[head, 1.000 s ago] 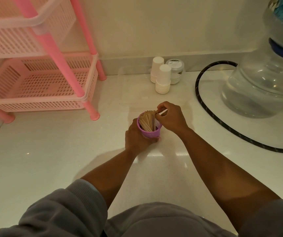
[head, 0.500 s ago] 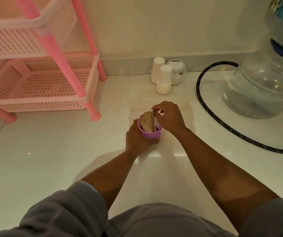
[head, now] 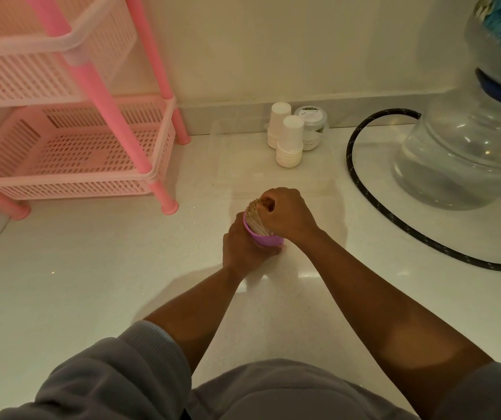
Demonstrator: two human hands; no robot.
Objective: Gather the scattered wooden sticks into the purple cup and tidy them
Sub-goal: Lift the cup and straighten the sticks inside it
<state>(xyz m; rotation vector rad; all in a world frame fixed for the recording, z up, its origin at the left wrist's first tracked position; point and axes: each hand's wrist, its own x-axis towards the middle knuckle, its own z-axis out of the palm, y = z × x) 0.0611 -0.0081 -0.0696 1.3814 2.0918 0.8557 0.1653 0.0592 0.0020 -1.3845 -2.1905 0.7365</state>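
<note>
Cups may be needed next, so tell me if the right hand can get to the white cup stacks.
Probably yes: bare counter lies between the right hand and the cup stacks. It would first have to leave the sticks.

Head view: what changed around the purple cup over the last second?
The right hand moved left and down onto the wooden sticks, fingers curled over their tops; the single stick it pinched a second ago no longer shows apart from the bundle. The left hand kept gripping the purple cup, which stayed in place on the counter.
</note>
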